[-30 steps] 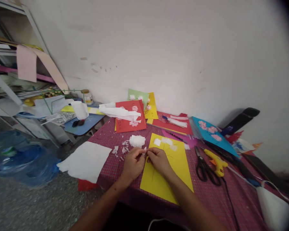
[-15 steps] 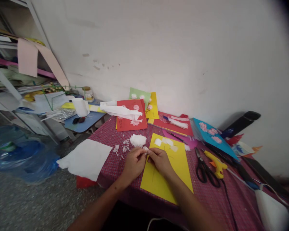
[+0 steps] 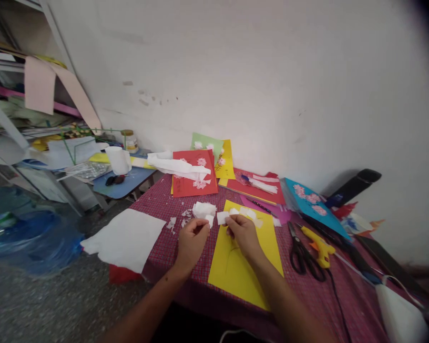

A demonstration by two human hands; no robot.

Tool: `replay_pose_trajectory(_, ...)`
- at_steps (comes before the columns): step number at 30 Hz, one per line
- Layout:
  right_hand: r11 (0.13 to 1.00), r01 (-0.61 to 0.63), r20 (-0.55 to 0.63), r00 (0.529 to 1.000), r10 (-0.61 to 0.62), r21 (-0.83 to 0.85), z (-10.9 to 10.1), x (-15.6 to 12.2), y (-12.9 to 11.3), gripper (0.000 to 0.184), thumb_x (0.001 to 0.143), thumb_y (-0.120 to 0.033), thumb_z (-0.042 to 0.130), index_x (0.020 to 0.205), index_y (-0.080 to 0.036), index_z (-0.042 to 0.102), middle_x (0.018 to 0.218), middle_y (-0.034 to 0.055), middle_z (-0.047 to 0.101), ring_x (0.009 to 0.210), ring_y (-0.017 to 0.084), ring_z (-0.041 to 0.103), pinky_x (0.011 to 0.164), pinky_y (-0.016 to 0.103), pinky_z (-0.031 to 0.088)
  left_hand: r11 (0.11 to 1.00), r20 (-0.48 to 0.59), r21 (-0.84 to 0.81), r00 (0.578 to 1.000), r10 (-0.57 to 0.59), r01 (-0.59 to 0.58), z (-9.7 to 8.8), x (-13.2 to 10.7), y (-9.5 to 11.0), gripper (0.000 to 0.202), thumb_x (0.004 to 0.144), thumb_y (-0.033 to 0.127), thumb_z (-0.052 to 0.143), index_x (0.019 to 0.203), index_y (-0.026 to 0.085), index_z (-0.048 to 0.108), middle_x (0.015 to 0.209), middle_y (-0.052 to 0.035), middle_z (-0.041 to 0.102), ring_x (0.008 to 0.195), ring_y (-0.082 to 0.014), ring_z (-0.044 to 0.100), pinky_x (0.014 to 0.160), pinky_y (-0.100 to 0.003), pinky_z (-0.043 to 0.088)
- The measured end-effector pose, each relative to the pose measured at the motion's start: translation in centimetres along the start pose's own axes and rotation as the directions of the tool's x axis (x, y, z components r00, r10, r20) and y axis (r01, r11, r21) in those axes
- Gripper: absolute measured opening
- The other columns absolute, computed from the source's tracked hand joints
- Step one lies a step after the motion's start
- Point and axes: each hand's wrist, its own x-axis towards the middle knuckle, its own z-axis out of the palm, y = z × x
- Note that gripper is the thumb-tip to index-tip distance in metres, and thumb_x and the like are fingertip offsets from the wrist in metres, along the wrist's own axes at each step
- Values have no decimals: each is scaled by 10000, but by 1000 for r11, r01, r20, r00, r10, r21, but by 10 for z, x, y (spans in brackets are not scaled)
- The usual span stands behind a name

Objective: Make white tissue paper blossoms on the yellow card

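My left hand [image 3: 193, 240] pinches a small white tissue piece [image 3: 209, 219] between thumb and fingertips. Across a narrow gap, a white tissue square [image 3: 222, 217] is pinched in my right hand [image 3: 243, 233]. That hand is above a yellow card [image 3: 243, 271] with thin drawn lines and several white tissue pieces near its top edge. Just beyond my left hand lies a stack of white tissue [image 3: 204, 208], with torn scraps [image 3: 186, 218] scattered beside it on the checked tablecloth [image 3: 157, 195].
Black scissors [image 3: 302, 255] and a yellow glue gun [image 3: 320, 245] with a cord lie to the right. A large white sheet [image 3: 125, 240] overhangs the table's left edge. Red cards [image 3: 186, 190] and a blue card [image 3: 309, 202] with paper flowers are at the back, near the wall.
My hands were together at one bit of tissue; now they are apart, each with a white piece. The view has shifted slightly.
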Motion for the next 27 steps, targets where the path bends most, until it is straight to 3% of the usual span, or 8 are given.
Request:
replay_pose_trajectory(3,999,44,-43,998,-44,-15,-1,19,-13,296,799,-424,575,699,-151,630,503,-13,550,422,92,437,418,203,322,999,53,-33,999,6,-4,2,0,-2,169,780,295,598,877,170,657,775,-26,668,685,-145,596,660,-254,467)
replay_pose_trajectory(10,981,-65,102,991,85,-183,31,64,-24,266,779,-340,531,598,-153,586,402,-21,499,348,93,406,383,212,303,998,144,29,989,43,-48,4,-2,0,110,778,260,578,799,171,638,777,-20,660,695,-140,585,651,-237,457)
replay_pose_trajectory(14,967,-2,63,998,19,-255,26,61,-24,213,742,-293,573,585,-154,611,475,-6,555,466,111,481,469,215,332,996,155,59,987,49,-59,3,-1,0,120,790,260,558,820,176,637,789,-27,663,707,-151,595,660,-256,471)
replay_pose_trajectory(17,927,88,3,996,-93,-365,1,31,-19,196,789,-314,538,714,-174,652,623,10,631,584,144,539,542,237,365,994,161,91,986,46,-61,2,-2,0,130,790,267,559,835,178,642,794,-30,668,738,-166,608,678,-270,479)
replay_pose_trajectory(21,770,160,26,983,-184,-618,-51,-29,-3,211,839,-286,493,836,-180,675,794,52,678,715,181,589,655,274,403,993,189,102,981,42,-62,1,-2,-1,143,793,285,566,847,176,640,810,-28,670,763,-171,608,704,-278,476)
replay_pose_trajectory(24,627,23,-94,984,-153,-779,-100,-64,8,237,863,-283,463,897,-175,671,889,87,681,811,205,600,723,291,410,992,197,113,980,28,-51,1,-1,-3,161,784,307,581,848,171,639,814,-28,670,770,-176,605,707,-280,471)
replay_pose_trajectory(27,415,-261,-308,950,-48,-871,-145,-81,13,276,874,-331,452,896,-165,672,949,143,666,835,235,609,706,314,408,993,219,116,976,8,-34,1,1,-3,183,773,325,597,855,168,639,800,-24,670,746,-173,604,697,-279,471)
